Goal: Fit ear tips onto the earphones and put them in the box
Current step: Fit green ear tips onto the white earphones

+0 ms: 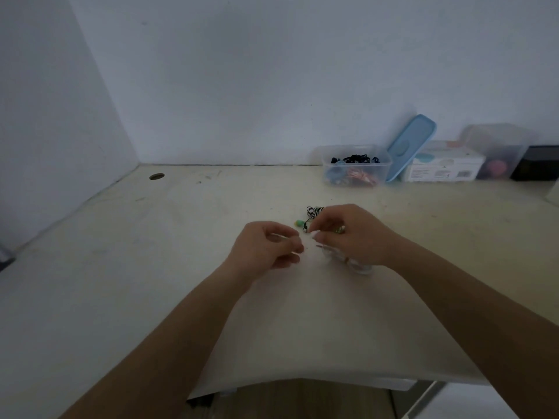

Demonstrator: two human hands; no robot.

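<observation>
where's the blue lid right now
In the head view, the blue lid leans tilted at the back wall on the table's far right, between the clear box of earphones and the white carton.

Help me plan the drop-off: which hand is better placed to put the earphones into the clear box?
Right. The right hand holds the earphones, and the box stands far right, nearer it than the left hand.

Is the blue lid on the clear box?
No, the blue lid stands tilted beside the open clear box.
</observation>
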